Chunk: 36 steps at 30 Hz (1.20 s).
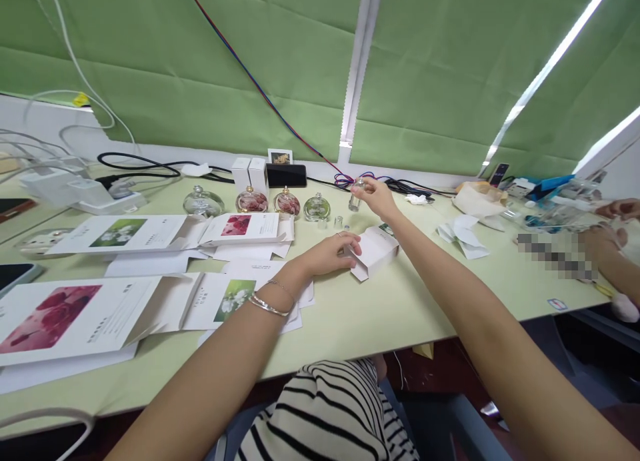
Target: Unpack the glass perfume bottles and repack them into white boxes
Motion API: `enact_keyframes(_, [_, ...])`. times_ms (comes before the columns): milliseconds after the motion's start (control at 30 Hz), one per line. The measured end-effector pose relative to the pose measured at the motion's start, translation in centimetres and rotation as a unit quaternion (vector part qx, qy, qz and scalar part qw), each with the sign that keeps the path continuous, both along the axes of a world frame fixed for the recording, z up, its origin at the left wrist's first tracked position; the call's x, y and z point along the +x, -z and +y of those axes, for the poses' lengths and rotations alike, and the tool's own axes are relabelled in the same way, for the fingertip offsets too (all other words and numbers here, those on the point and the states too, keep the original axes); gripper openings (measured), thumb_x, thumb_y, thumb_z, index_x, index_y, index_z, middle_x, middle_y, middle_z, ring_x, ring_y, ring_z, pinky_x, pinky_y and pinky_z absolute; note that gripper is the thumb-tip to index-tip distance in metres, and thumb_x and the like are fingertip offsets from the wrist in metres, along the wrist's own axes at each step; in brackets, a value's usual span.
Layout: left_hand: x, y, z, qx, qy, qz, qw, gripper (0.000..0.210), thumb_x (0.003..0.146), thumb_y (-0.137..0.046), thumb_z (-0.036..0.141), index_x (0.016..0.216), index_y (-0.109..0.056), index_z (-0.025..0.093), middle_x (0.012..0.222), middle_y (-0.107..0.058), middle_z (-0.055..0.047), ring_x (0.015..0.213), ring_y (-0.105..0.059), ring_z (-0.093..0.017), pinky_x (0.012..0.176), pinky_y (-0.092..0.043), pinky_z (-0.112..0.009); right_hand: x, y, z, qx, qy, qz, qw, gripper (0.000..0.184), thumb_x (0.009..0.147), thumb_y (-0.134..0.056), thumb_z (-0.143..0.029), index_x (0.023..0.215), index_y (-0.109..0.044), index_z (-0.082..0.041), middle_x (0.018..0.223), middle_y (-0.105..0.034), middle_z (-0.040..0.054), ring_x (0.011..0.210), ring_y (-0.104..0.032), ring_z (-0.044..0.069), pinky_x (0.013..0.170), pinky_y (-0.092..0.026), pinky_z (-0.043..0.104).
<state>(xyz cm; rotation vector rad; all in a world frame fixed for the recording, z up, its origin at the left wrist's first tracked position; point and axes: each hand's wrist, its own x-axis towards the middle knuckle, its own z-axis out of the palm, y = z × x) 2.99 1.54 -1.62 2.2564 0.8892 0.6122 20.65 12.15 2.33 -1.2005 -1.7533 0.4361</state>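
My right hand (376,198) is raised over the back of the table, its fingertips closed round a small clear glass bottle (355,198). Below it, a small white cardboard box (376,250) lies with its flap end toward my left hand (333,253). The curled fingers of that hand hold the box at this end. Several perfume bottles stand in a row behind: clear (202,202), two reddish with gold necks (251,200), and greenish (317,209). Tiny clear caps (339,221) stand beside the greenish bottle.
Flat white cartons (55,318) with flower pictures cover the left side. Two small white boxes (249,174) and a black phone (287,175) are at the back. Crumpled paper (463,236) lies to the right, near another person's hands (607,231). Cables (400,186) run along the wall.
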Motion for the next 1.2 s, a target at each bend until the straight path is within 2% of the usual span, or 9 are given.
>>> enact_keyframes(267, [0.0, 0.1, -0.1, 0.014, 0.006, 0.004, 1.000, 0.018, 0.076, -0.061, 0.020, 0.094, -0.061, 0.018, 0.131, -0.051, -0.008, 0.105, -0.056, -0.021, 0.090, -0.044, -0.035, -0.8, 2.7, 1.1, -0.095, 0.068, -0.103, 0.988, 0.040, 0.070, -0.064, -0.047, 0.098, -0.059, -0.018, 0.087, -0.064, 0.0031, 0.076, -0.058, 0.017, 0.074, -0.045, 0.031])
enact_keyframes(400, [0.0, 0.2, 0.1, 0.014, 0.004, 0.004, 1.000, 0.018, 0.075, -0.061, 0.021, 0.093, -0.060, 0.018, 0.130, -0.051, -0.008, 0.102, -0.057, -0.021, 0.090, -0.045, -0.035, -2.2, 2.3, 1.1, -0.153, 0.139, -0.125, 0.970, 0.059, 0.071, -0.060, -0.059, 0.109, -0.050, -0.015, 0.105, -0.062, 0.0138, 0.085, -0.062, 0.023, 0.073, -0.049, 0.035])
enact_keyframes(533, [-0.1, 0.4, 0.1, 0.014, 0.008, 0.005, 1.000, 0.021, 0.076, -0.061, 0.025, 0.096, -0.060, 0.019, 0.131, -0.049, -0.008, 0.098, -0.057, -0.020, 0.090, -0.045, -0.036, -2.9, 1.0, 0.3, -0.219, 0.143, -0.187, 0.947, 0.087, 0.074, -0.045, -0.072, 0.131, -0.036, -0.007, 0.132, -0.044, 0.0275, 0.110, -0.055, 0.034, 0.085, -0.047, 0.045])
enact_keyframes(633, [-0.2, 0.6, 0.1, 0.014, -0.005, 0.009, 1.000, 0.023, 0.075, -0.062, 0.025, 0.098, -0.059, 0.019, 0.133, -0.042, -0.009, 0.093, -0.057, -0.018, 0.090, -0.045, -0.036, -0.9, -0.4, -1.2, -0.272, 0.066, -0.280, 0.918, 0.088, 0.077, -0.037, -0.073, 0.139, -0.031, -0.010, 0.144, -0.033, 0.0242, 0.129, -0.037, 0.039, 0.099, -0.037, 0.053])
enact_keyframes(733, [-0.1, 0.6, 0.1, 0.018, -0.025, 0.017, 0.999, 0.020, 0.074, -0.060, 0.020, 0.095, -0.059, 0.019, 0.127, -0.041, -0.008, 0.081, -0.057, -0.014, 0.086, -0.047, -0.033, 2.8, -1.5, -3.4, -0.209, -0.039, -0.390, 0.896, 0.089, 0.073, -0.053, -0.065, 0.144, -0.026, -0.019, 0.151, -0.024, 0.0140, 0.139, -0.020, 0.035, 0.111, -0.022, 0.049])
enact_keyframes(833, [0.2, 0.6, 0.2, 0.050, -0.038, 0.026, 0.998, 0.016, 0.077, -0.055, 0.016, 0.092, -0.058, 0.019, 0.105, -0.050, -0.005, 0.077, -0.055, -0.014, 0.078, -0.048, -0.031, 6.3, -1.8, -5.9, -0.269, -0.164, -0.462, 0.829, 0.101, 0.066, -0.062, -0.061, 0.148, -0.019, -0.021, 0.154, -0.019, 0.0093, 0.141, -0.017, 0.032, 0.114, -0.020, 0.045])
enact_keyframes(967, [0.4, 0.5, 0.3, 0.083, -0.046, 0.040, 0.995, 0.008, 0.080, -0.052, 0.017, 0.084, -0.059, 0.020, 0.090, -0.054, -0.002, 0.080, -0.057, -0.017, 0.077, -0.047, -0.030, 9.4, -1.0, -8.4, -0.288, -0.087, -0.556, 0.775, 0.120, 0.055, -0.072, -0.056, 0.149, -0.008, -0.019, 0.156, -0.005, 0.0111, 0.143, -0.004, 0.037, 0.113, -0.013, 0.055])
enact_keyframes(1067, [0.2, 0.3, 0.3, 0.092, -0.044, 0.056, 0.993, 0.012, 0.081, -0.049, 0.015, 0.085, -0.060, 0.020, 0.098, -0.058, -0.004, 0.089, -0.059, -0.018, 0.081, -0.047, -0.031, 11.3, -0.3, -9.7, -0.319, -0.023, -0.577, 0.752, 0.121, 0.054, -0.073, -0.039, 0.149, -0.002, -0.019, 0.156, -0.005, 0.0126, 0.142, -0.010, 0.039, 0.110, -0.022, 0.055])
enact_keyframes(1200, [0.5, -0.2, -0.2, 0.173, -0.051, 0.071, 0.981, 0.021, 0.086, -0.039, 0.013, 0.090, -0.060, 0.017, 0.132, -0.050, -0.010, 0.125, -0.043, -0.024, 0.100, -0.037, -0.038, 13.3, -0.4, -11.0, -0.274, 0.003, -0.546, 0.792, 0.100, 0.060, -0.067, -0.036, 0.147, -0.020, -0.022, 0.145, -0.035, 0.0136, 0.132, -0.032, 0.040, 0.102, -0.034, 0.051])
